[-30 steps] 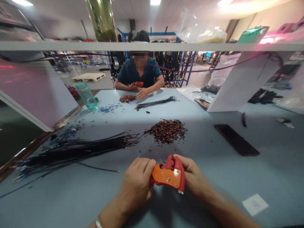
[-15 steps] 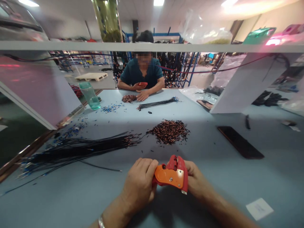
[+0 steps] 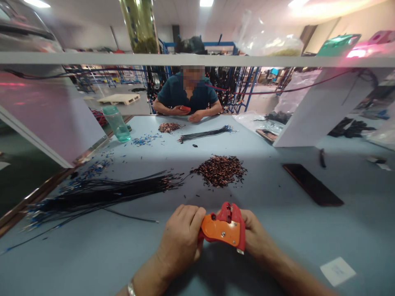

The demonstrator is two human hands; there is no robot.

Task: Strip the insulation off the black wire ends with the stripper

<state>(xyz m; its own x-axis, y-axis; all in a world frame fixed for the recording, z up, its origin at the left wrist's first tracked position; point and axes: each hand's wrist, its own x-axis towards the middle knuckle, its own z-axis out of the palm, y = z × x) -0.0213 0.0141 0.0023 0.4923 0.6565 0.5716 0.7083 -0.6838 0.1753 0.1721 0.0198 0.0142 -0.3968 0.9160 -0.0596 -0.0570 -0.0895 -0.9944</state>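
A red and orange hand tool (image 3: pixel 224 228) sits low in the middle of the blue table (image 3: pixel 92 263), held between both hands. My left hand (image 3: pixel 182 238) is curled around its left end, fingers closed. From the right, my right hand (image 3: pixel 256 234) grips the tool's red body, mostly hidden behind it. Just beyond the tool lies a pile of small copper and black pieces (image 3: pixel 220 169). A long bundle of black wires (image 3: pixel 101 193) stretches to the left of the hands, and one single black wire (image 3: pixel 132 216) lies loose near my left hand.
Across the table a person in a dark shirt (image 3: pixel 187 96) works with a red tool, a smaller pile (image 3: pixel 168 127) and a wire bundle (image 3: pixel 205 133). A green bottle (image 3: pixel 116 123) stands at left, a dark phone (image 3: pixel 312 183) at right, a paper slip (image 3: pixel 338 271) near the front right.
My hands and the tool have barely shifted. The person opposite has drawn a hand back from the small pile and leaned slightly to the right.
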